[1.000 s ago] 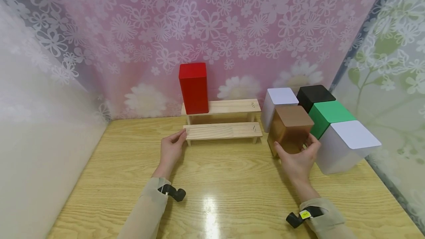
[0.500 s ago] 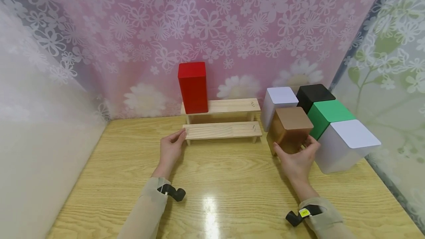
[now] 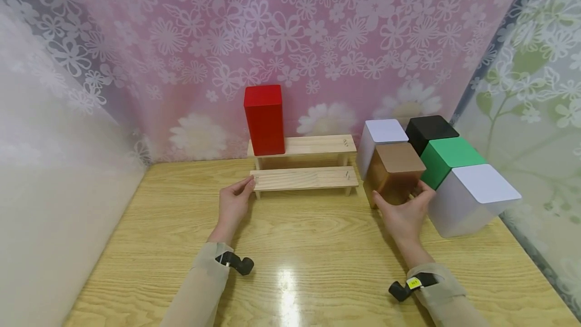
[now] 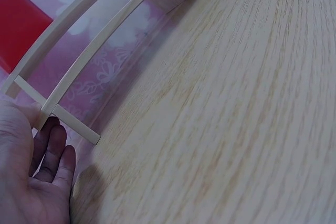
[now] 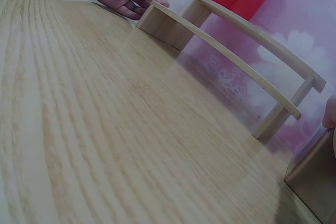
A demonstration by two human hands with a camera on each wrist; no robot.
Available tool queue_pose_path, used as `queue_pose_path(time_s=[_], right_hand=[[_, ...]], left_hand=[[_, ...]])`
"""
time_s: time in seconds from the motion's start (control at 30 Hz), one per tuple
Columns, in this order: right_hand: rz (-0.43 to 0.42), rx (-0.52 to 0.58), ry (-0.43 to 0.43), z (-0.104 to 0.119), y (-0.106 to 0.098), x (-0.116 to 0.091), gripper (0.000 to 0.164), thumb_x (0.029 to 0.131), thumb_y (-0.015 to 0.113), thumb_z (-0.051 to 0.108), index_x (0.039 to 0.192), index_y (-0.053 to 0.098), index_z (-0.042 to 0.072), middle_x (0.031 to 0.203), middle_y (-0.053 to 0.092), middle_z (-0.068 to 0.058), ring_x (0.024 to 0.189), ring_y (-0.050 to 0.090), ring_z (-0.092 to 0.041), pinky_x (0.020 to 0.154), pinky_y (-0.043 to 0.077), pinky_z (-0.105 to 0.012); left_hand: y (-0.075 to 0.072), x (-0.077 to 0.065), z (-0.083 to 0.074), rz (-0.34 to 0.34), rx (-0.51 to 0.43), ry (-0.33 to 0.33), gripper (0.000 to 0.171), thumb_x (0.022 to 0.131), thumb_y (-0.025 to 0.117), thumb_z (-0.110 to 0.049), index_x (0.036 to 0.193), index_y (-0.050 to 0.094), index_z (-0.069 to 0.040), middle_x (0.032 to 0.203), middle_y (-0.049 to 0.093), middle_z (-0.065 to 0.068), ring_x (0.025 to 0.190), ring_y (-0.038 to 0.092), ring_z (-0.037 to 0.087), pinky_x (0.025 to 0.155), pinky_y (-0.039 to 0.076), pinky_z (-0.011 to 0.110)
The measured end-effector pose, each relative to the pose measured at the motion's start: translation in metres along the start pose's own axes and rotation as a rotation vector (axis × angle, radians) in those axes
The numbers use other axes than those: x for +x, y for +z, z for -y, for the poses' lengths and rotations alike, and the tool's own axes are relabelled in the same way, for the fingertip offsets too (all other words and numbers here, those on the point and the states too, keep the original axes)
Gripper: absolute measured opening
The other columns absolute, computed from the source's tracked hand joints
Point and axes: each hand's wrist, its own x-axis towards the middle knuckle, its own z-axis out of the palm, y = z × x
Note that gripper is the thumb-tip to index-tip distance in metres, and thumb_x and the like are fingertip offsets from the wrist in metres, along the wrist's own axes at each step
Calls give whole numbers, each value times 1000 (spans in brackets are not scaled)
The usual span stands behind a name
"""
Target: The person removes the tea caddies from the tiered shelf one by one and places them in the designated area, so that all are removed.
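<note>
My left hand [image 3: 233, 206] pinches the left end of a two-tier wooden stand [image 3: 306, 179] at its lower step. In the left wrist view the thumb lies at the step's end and the other fingers are beneath it. A tall red box [image 3: 265, 125] stands upright on the left part of the upper step. To the right of the stand, my right hand [image 3: 405, 218] grips a brown box [image 3: 394, 180] low down, thumb on its left side and fingers on its right. The right wrist view catches only a corner of the brown box [image 5: 317, 174].
Behind the brown box is a white box [image 3: 385, 131]. A black box [image 3: 431, 129], a green box [image 3: 454, 153] and a larger white box [image 3: 472, 201] crowd its right side. A pink flowered curtain [image 3: 204, 64] hangs behind the wood-grain table [image 3: 308, 251].
The right hand and the brown box have shifted slightly back and to the left. The left hand, the stand and the red box stay where they were.
</note>
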Motion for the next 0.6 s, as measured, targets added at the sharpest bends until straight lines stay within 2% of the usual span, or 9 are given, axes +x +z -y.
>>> queue_pose_path(time_s=[0.43,0.6], right_hand=[[1,3,14,1,3,3,97,77,96,17,149,32,7,142,41,-17,129,42,-26,104,38,-45],[3,-4,8,-1,4,3,98,76,97,17,150,32,8,142,42,-16,130,43,-25,104,39,-42]], left_hand=[[1,0,-2,3,-13,5,27,103,75,-21,125,79,-7,126,75,10,120,67,20,86,56,17],[1,0,-1,1,-14,8,27,103,74,-21,125,79,-6,126,75,11,120,67,21,85,56,17]])
